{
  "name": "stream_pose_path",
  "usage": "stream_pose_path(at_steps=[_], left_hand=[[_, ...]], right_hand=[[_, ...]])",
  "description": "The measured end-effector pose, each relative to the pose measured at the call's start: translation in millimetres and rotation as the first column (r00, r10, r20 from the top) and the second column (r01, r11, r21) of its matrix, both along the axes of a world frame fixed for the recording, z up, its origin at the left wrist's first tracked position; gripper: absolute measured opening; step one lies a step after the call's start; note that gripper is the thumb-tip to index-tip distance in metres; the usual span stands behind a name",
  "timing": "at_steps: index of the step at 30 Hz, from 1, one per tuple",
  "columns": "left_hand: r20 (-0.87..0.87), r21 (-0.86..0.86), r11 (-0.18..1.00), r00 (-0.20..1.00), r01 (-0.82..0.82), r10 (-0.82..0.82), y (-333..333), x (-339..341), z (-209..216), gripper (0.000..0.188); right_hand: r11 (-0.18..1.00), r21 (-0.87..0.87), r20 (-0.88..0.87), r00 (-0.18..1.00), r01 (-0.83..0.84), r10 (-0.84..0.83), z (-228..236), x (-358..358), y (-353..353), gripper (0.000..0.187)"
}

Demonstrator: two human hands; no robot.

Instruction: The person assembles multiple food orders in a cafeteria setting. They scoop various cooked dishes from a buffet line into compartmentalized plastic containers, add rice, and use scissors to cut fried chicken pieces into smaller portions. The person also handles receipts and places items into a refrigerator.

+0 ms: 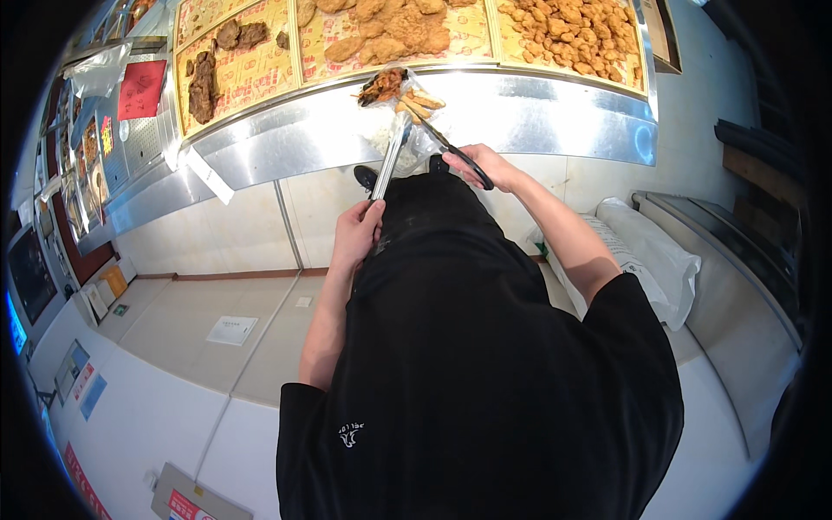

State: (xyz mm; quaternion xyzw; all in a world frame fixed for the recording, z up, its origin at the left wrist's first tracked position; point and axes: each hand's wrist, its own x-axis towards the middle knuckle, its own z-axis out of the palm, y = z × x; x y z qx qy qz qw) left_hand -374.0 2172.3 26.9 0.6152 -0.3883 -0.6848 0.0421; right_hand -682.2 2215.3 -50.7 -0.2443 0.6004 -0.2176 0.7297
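My left hand (355,232) is closed around the lower end of silver metal tongs (392,165). The tongs point away from me, their far end at the steel counter edge. In my right hand (487,166) are black-handled scissors (464,158), whose blades reach toward pale golden fried strips (421,101). Whether the blades touch the strips I cannot tell. Beside the strips, on the left, lies a dark reddish-brown piece of food (382,87). A clear plastic bag (421,146) shows below the food, between the tongs and the scissors.
Beyond the steel ledge (286,124) lie yellow-lined trays of dark meat pieces (203,87), breaded cutlets (390,33) and fried nuggets (568,36). A red card (142,89) stands at left; a white paper slip (208,177) hangs over the edge. White plastic bags (654,260) rest at right.
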Motion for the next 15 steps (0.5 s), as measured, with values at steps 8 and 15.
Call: stream_pose_path(at_steps=[8,15], left_hand=[[-0.044,-0.092,0.973,0.977,-0.214,0.21,-4,24,5,0.03],[0.046,-0.303,0.944,0.988,-0.127,0.148,-81,37,-20,0.036]], right_hand=[[0.994,-0.064,-0.155,0.983,0.092,-0.101,33,-17,32,0.046],[1.0,-0.025,-0.407,0.913,0.015,-0.024,20,-8,42,0.057]])
